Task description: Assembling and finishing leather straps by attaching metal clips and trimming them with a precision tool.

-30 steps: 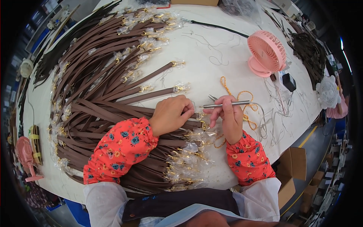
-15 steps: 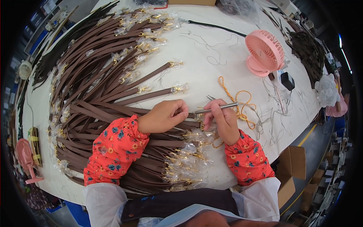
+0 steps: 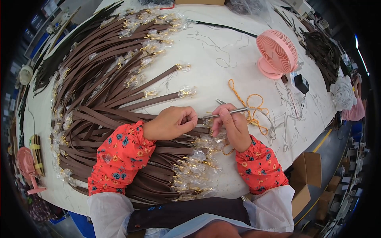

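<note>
Workshop: factory-type place, from what I'm seeing remotely
Straps: tons of matching brown ones, left side of the white table
Floor: yellow-lined, open carton, right of the table

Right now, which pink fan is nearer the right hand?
The larger-looking pink fan, ahead and right of the right hand, beside a small black block. The other pink fan is far left, beyond the brown straps.

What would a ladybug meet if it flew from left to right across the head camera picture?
First pink fan → left hand → right hand → second pink fan → white fan.
</note>
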